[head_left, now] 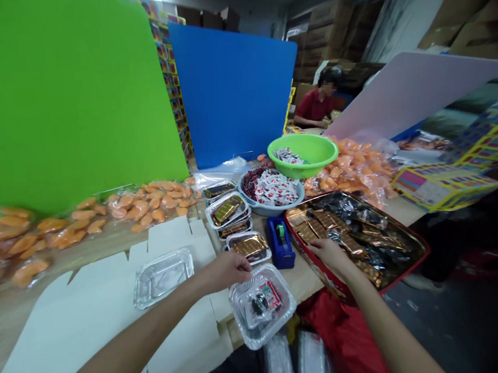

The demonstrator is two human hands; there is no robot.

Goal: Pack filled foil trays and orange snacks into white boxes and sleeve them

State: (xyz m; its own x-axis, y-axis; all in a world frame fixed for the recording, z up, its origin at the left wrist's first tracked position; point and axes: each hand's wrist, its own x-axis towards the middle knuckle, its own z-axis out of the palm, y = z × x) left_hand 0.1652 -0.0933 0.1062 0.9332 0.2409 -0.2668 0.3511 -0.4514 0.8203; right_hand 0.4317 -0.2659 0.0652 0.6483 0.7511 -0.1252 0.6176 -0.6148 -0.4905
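My left hand (227, 270) rests with curled fingers on the far rim of a clear plastic tray (263, 306) holding a few wrapped sweets at the table's front edge. My right hand (329, 253) reaches into a large red tray (418, 251) full of gold and black wrapped bars; its fingers lie on the bars and what they hold is hidden. An empty clear tray (163, 277) sits to the left on flattened white cardboard (91, 319).
Several filled clear trays (228, 209) line up behind a blue tape dispenser (280, 242). A blue bowl (272, 209) and green bowl (304, 154) hold sweets. Orange snack packs (142, 205) lie left and right. Green and blue boards stand behind. Another person (320, 103) sits far back.
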